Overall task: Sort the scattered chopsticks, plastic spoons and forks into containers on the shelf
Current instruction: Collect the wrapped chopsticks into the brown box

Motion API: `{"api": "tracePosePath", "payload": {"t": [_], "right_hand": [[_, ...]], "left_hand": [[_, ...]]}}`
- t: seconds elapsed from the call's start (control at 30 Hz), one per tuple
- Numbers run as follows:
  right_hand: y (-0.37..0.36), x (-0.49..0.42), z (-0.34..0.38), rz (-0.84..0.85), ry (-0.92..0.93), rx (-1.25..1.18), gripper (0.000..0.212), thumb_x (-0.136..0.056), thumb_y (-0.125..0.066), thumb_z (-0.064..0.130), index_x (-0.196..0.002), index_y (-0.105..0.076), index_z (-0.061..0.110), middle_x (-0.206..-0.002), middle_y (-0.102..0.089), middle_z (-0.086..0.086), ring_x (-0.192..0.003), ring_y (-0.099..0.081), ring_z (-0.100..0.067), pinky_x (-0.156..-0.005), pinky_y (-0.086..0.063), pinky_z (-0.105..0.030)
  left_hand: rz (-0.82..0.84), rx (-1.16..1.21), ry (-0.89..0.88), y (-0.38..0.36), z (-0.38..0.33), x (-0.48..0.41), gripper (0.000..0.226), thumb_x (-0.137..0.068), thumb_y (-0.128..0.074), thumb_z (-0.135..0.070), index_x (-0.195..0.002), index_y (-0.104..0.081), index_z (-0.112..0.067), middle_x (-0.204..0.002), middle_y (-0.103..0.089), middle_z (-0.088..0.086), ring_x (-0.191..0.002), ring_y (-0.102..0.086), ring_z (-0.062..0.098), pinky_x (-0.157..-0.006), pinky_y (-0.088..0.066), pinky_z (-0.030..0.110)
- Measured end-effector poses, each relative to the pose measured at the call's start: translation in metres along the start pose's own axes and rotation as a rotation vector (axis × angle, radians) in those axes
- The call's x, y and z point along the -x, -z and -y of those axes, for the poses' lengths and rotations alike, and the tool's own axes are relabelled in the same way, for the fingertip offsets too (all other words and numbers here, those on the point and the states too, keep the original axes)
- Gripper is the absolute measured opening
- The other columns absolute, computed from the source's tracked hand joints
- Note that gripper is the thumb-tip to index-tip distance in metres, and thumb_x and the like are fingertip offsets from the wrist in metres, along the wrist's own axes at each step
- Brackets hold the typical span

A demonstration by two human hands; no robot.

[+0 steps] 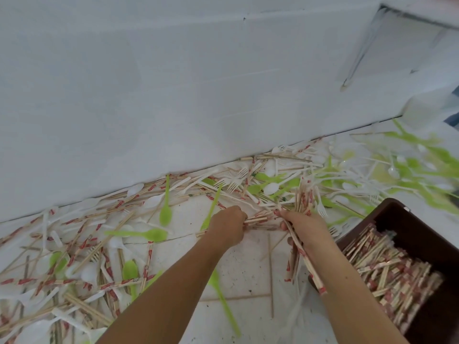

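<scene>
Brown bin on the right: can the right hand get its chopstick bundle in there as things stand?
Probably yes. The brown bin lies open-topped just beside the right hand, which grips the chopstick bundle; nothing stands between them.

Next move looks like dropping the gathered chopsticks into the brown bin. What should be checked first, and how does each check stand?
1. Right hand grips chopstick bundle: ok.
2. Left hand pinches floor chopsticks: ok.
3. Bundle free of forks and spoons: cannot tell; a white fork lies right beside it.
4. Brown bin open, beside the right arm: ok.
5. Bin's visible contents are chopsticks only: ok.
6. Floor sorted: not ok; utensils such as a green spoon lie scattered.
</scene>
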State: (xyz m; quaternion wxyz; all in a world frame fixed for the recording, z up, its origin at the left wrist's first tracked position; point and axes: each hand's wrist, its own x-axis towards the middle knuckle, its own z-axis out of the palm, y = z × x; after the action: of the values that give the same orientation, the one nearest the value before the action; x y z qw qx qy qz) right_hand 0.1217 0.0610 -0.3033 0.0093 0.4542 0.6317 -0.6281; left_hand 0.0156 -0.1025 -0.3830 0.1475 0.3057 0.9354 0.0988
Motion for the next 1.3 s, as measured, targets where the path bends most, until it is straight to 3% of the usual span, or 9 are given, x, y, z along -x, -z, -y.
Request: {"api": "tracePosePath", "payload": {"t": [0.07, 0.2, 0.4, 0.57, 0.73, 1.03, 1.17, 1.23, 1.3], "right_hand": [[-0.001, -0.002, -0.001, 0.014, 0.007, 0.002, 0.045, -0.069, -0.077, 0.042, -0.085, -0.078, -0.001, -0.068, -0.06, -0.015, -0.056, -0.051, -0.027, -0.063, -0.043, -0.038], [-0.002, -0.003, 0.002, 0.047, -0.035, -0.146, 0.021, -0.1, -0.063, 0.016, -0.106, -0.069, -0.003, -0.058, -0.056, -0.009, -0.053, -0.067, -0.024, -0.05, -0.051, -0.032], [-0.001, -0.001, 0.006, 0.092, 0.012, -0.126, 0.024, -0.103, -0.06, 0.019, -0.116, -0.066, 0.0, -0.055, -0.054, -0.004, -0.053, -0.069, -0.025, -0.051, -0.048, -0.03], [-0.002, 0.005, 0.016, 0.113, -0.032, -0.244, 0.017, -0.105, -0.058, 0.02, -0.112, -0.063, 0.005, -0.055, -0.051, -0.004, -0.042, -0.06, -0.023, -0.053, -0.058, -0.035], [0.0, 0.009, 0.024, 0.141, -0.029, -0.278, 0.01, -0.104, -0.06, 0.018, -0.108, -0.061, 0.009, -0.056, -0.047, -0.002, -0.037, -0.034, -0.012, -0.042, -0.039, -0.024], [0.006, 0.019, 0.05, 0.438, -0.225, -0.138, 0.007, -0.096, -0.052, 0.003, -0.102, -0.055, 0.005, -0.062, -0.05, -0.004, -0.042, -0.045, -0.01, -0.036, -0.04, -0.021], [0.005, 0.04, 0.074, 0.494, -0.167, -0.137, 0.004, -0.093, -0.05, 0.0, -0.091, -0.05, 0.004, -0.067, -0.055, -0.013, -0.048, -0.051, -0.018, -0.039, -0.047, -0.027], [0.004, 0.053, 0.09, 0.539, -0.119, -0.217, 0.01, -0.094, -0.048, -0.002, -0.088, -0.05, 0.006, -0.069, -0.055, -0.012, -0.05, -0.054, -0.021, -0.044, -0.052, -0.03], [0.003, 0.068, 0.104, 0.571, -0.058, -0.326, 0.02, -0.095, -0.047, -0.003, -0.084, -0.05, 0.013, -0.072, -0.057, -0.011, -0.056, -0.06, -0.023, -0.053, -0.056, -0.033]], "left_hand": [[0.0, -0.017, -0.008, -0.001, 0.0, 0.0, 0.016, -0.096, -0.065, -0.027, -0.108, -0.071, -0.018, -0.102, -0.055, 0.001, -0.092, -0.06, 0.026, -0.072, -0.049, 0.036], [0.026, -0.032, -0.018, -0.003, 0.004, 0.002, 0.019, -0.089, -0.067, -0.013, -0.107, -0.07, -0.017, -0.103, -0.053, 0.001, -0.088, -0.06, 0.026, -0.067, -0.048, 0.035], [0.046, -0.086, -0.002, 0.001, 0.0, 0.006, 0.013, -0.093, -0.065, -0.019, -0.105, -0.069, -0.021, -0.093, -0.058, 0.001, -0.086, -0.061, 0.025, -0.066, -0.047, 0.034], [0.172, -0.115, 0.007, 0.009, -0.01, 0.012, 0.02, -0.084, -0.066, -0.021, -0.101, -0.056, -0.02, -0.094, -0.05, 0.001, -0.082, -0.056, 0.023, -0.066, -0.046, 0.033], [0.263, -0.165, 0.041, 0.022, -0.011, 0.019, 0.028, -0.084, -0.062, -0.02, -0.111, -0.056, -0.018, -0.097, -0.054, 0.002, -0.086, -0.058, 0.023, -0.072, -0.051, 0.035], [0.375, -0.276, 0.228, 0.115, 0.015, 0.069, 0.011, -0.085, -0.054, -0.013, -0.089, -0.064, -0.01, -0.085, -0.064, 0.002, -0.079, -0.064, 0.019, -0.079, -0.059, 0.037], [0.419, -0.333, 0.323, 0.155, 0.041, 0.103, 0.021, -0.084, -0.053, -0.015, -0.078, -0.073, -0.014, -0.085, -0.068, 0.002, -0.08, -0.065, 0.021, -0.073, -0.054, 0.036], [0.379, -0.265, 0.36, 0.169, 0.056, 0.12, 0.027, -0.084, -0.051, -0.017, -0.075, -0.077, -0.015, -0.082, -0.069, 0.001, -0.079, -0.067, 0.02, -0.078, -0.056, 0.035], [0.326, -0.132, 0.386, 0.182, 0.068, 0.139, 0.026, -0.088, -0.056, -0.019, -0.077, -0.079, -0.015, -0.074, -0.069, -0.001, -0.072, -0.065, 0.018, -0.071, -0.052, 0.029]]}}
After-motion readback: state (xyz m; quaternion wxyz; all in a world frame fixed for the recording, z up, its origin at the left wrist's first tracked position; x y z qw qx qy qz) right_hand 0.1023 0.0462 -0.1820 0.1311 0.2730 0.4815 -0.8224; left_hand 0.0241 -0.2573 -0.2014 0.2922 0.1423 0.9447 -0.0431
